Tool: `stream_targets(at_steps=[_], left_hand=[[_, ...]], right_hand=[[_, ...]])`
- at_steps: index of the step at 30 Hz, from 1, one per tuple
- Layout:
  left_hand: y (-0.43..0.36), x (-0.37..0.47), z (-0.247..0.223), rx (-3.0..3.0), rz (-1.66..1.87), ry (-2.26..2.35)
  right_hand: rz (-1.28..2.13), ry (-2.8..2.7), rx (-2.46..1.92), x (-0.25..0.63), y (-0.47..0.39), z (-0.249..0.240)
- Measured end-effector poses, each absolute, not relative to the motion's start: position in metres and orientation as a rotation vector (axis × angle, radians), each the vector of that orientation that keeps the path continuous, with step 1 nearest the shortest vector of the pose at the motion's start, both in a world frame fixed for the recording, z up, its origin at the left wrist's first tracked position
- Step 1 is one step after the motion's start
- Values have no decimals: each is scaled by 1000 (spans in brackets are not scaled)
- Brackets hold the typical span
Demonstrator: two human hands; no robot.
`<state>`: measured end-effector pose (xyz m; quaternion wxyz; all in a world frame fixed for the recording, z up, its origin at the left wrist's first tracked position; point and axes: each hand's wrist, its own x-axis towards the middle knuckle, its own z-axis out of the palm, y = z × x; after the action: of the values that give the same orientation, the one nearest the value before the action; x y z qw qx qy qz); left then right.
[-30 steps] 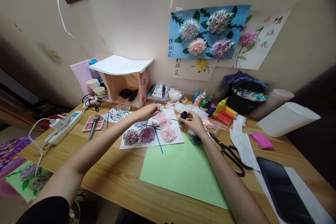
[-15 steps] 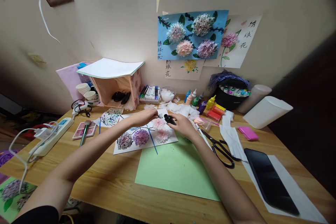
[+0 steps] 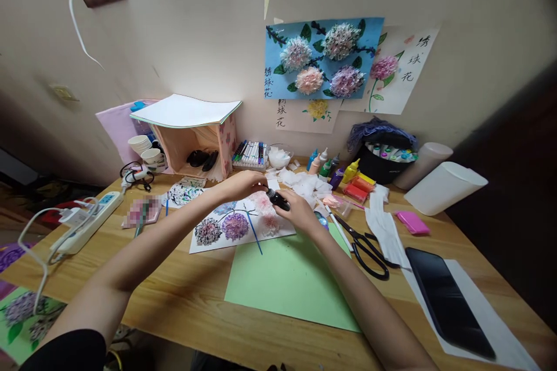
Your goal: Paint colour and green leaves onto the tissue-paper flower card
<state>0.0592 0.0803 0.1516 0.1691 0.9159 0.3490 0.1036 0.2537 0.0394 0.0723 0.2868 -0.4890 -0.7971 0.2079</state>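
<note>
Over the flower picture, my right hand (image 3: 296,210) is closed around a small black bottle (image 3: 279,200), tilted with its top toward the left. My left hand (image 3: 249,184) pinches the greyish cap (image 3: 270,192) at the bottle's mouth; I cannot tell whether it is screwed on. Below lies the white sheet with the flower picture (image 3: 220,244), which bears purple, dark and pink tissue-like blossoms and drawn branches. A thin blue brush (image 3: 255,233) rests across it. Light green paper (image 3: 291,287) lies in front, partly under my right forearm.
Black scissors (image 3: 368,249), a white paper strip (image 3: 383,229) and a phone (image 3: 448,301) lie to the right. Paint bottles (image 3: 350,171), white tissue scraps (image 3: 304,181) and markers (image 3: 250,153) line the back. A power strip (image 3: 93,221) sits at the left.
The cap in my left hand and the bottle's mouth, apart before, have come together. The bottle has shifted slightly left, and the camera view has moved a little.
</note>
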Motion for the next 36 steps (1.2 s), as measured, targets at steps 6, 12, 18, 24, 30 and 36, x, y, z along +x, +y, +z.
stream_targets(at_steps=[6, 12, 18, 24, 30, 36], left_hand=[[84, 65, 166, 2473, 315, 1049], [86, 68, 175, 2438, 392, 961], [84, 66, 187, 2265, 467, 882], [75, 72, 192, 2213, 551, 918], [60, 86, 203, 2333, 710, 1209], [62, 77, 219, 2208, 520, 867]], right_hand=[[603, -2053, -1299, 250, 32, 80], [703, -2004, -1231, 250, 32, 85], [977, -1871, -1043, 255, 31, 95], [850, -1766, -1065, 253, 22, 106], [598, -1663, -1085, 247, 13, 113], [893, -1586, -976, 249, 12, 117]])
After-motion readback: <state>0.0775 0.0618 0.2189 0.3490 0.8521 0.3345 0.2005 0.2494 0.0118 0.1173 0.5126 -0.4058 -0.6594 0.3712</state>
